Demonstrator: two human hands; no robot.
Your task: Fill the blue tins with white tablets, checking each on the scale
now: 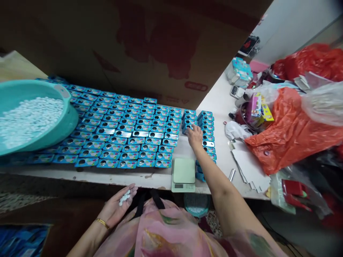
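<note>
My left hand [118, 205] is palm up below the table's front edge, its fingers loosely cupped around several small white candies [124, 197]. Reaching over the table, my right hand [195, 136] touches the front end of a short column of small blue tins [189, 117]; whether its fingers grip a tin is hard to tell. Another column of tins [207, 123] runs beside it on the right. Many rows of blue tins [128, 121] with round dark openings cover the table to the left. A pale green scale [184, 170] lies at the front edge, its plate bare.
At the left, a large turquoise basin [64, 123] holds white candies. Behind the tins stands a big cardboard box [160, 46]. Orange plastic bags [292, 132], papers and a white device [237, 92] clutter the right side. Under the table is a turquoise tub [197, 210].
</note>
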